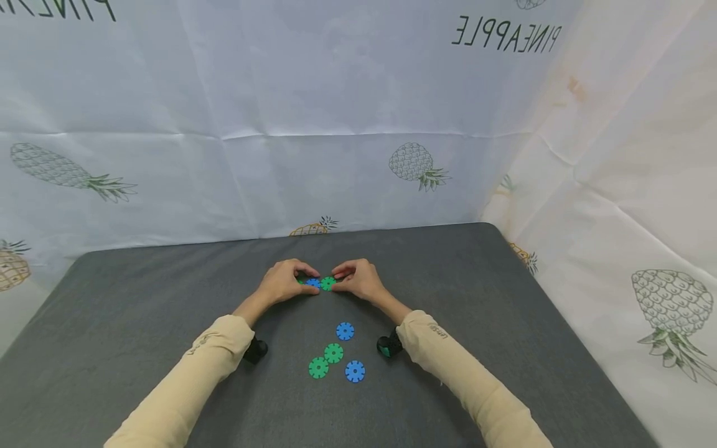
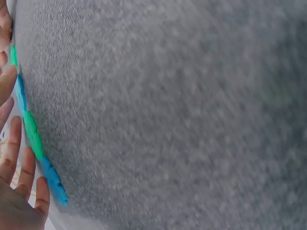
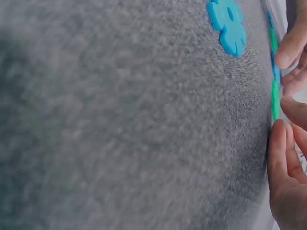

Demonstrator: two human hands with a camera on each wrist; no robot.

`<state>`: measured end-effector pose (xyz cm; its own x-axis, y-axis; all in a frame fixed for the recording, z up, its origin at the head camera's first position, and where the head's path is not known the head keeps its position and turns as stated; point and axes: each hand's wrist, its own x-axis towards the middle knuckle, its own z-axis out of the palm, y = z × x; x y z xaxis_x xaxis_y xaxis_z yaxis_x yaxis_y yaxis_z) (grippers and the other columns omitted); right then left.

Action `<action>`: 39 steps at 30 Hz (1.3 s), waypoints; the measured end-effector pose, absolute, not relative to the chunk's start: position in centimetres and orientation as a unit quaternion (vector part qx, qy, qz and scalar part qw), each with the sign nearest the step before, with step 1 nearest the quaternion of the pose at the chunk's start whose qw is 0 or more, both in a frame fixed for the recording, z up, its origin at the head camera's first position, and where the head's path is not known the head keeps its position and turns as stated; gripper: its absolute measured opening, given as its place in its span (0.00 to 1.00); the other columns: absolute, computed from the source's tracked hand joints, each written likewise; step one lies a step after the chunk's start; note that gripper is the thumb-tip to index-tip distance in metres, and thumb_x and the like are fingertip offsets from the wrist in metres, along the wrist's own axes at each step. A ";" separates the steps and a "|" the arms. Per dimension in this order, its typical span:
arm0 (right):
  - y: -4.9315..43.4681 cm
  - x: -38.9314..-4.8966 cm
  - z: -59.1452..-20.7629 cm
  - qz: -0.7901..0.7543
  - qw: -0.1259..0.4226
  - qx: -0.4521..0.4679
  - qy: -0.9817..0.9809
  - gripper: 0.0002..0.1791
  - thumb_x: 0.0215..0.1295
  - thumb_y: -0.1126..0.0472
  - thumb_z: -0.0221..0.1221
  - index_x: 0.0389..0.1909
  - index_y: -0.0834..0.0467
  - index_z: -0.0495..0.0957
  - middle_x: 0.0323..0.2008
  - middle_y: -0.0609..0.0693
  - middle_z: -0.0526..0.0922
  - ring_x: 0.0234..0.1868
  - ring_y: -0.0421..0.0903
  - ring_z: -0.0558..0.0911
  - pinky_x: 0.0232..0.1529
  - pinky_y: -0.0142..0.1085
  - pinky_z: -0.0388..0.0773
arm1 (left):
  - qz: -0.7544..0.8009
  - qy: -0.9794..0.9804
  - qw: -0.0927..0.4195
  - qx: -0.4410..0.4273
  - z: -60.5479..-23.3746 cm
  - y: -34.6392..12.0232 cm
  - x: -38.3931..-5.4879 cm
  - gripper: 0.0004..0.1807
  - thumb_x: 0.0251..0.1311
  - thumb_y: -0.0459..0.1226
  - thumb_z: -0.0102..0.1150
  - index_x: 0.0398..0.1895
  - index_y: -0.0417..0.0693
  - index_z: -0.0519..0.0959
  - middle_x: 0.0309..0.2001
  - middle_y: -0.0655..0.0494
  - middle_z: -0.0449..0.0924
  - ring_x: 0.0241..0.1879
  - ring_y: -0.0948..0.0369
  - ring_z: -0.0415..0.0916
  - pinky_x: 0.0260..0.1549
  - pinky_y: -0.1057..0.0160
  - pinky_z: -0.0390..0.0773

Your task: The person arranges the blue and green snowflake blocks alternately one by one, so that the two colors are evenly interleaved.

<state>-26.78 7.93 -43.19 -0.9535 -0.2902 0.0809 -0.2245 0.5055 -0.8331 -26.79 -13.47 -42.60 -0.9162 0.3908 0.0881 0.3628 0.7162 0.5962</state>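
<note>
A row of flat notched plastic discs lies on the grey table, green and blue by turns. My left hand (image 1: 284, 281) holds a blue disc (image 1: 313, 283) in the row, fingers behind and thumb in front. From the other side, my right hand (image 1: 361, 280) pinches the green end disc (image 1: 328, 284) between thumb and fingers. In the left wrist view another green disc (image 2: 32, 134) and an end blue disc (image 2: 53, 181) lie beside the left fingers. Whether the slots are fully pushed together cannot be made out.
Nearer on the table (image 1: 168, 280) lie loose discs: a blue disc (image 1: 345, 331), a green disc (image 1: 333, 353), another green disc (image 1: 318, 368) close against it, and a second blue disc (image 1: 355, 371). A pineapple-print white cloth (image 1: 336, 93) hangs behind the table.
</note>
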 end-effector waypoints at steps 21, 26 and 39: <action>11.6 -21.8 -42.6 -0.593 0.125 -0.155 0.780 0.18 0.56 0.71 0.66 0.48 0.72 0.79 0.41 0.63 0.83 0.39 0.48 0.84 0.41 0.33 0.80 | 0.292 0.936 0.011 0.197 -42.8 -11.5 -27.0 0.18 0.47 0.47 0.74 0.43 0.54 0.87 0.45 0.52 0.81 0.44 0.52 0.76 0.42 0.49 0.74; 12.1 -20.1 -42.8 -0.605 0.145 -0.156 0.768 0.18 0.57 0.71 0.66 0.49 0.72 0.78 0.42 0.64 0.83 0.39 0.48 0.83 0.41 0.32 0.79 | 0.287 0.938 0.007 0.196 -42.7 -11.5 -27.0 0.18 0.47 0.48 0.74 0.42 0.55 0.87 0.44 0.52 0.81 0.45 0.51 0.76 0.43 0.47 0.72; 13.0 -16.2 -42.9 -0.621 0.200 -0.160 0.741 0.18 0.56 0.72 0.66 0.48 0.71 0.79 0.43 0.63 0.83 0.38 0.44 0.83 0.40 0.30 0.78 | 0.290 0.937 0.010 0.196 -42.7 -11.3 -27.0 0.16 0.48 0.48 0.73 0.41 0.56 0.87 0.46 0.53 0.81 0.47 0.52 0.76 0.46 0.43 0.69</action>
<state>-16.16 12.97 -42.90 -0.8686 -0.4858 -0.0978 0.0110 0.1783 -0.9839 -26.95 -11.26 -42.69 -0.9229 0.3730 0.0957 0.3618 0.7545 0.5476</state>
